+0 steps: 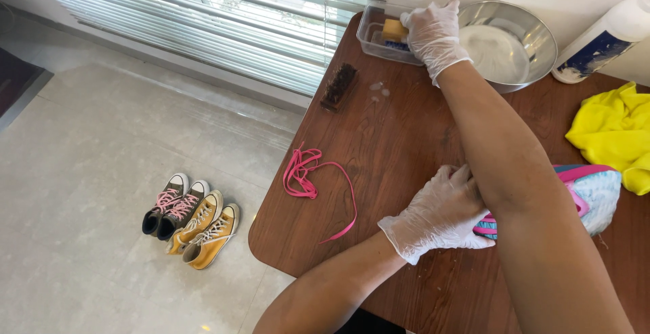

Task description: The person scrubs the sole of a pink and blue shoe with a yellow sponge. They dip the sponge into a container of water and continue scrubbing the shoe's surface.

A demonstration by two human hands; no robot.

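Right hand (432, 33) reaches far across the bench (379, 151), its grip closed on a yellow sponge (394, 29) in a clear tub (371, 36). Left hand (443, 212) clasps a blue-pink shoe (596, 195) near right.

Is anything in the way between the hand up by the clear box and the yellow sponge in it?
Nothing visible is. The gloved right hand is already on the yellow rectangular sponge inside the clear plastic box, beside the round metal bowl. The gloved left hand holds the blue and pink shoe down on the brown wooden table.
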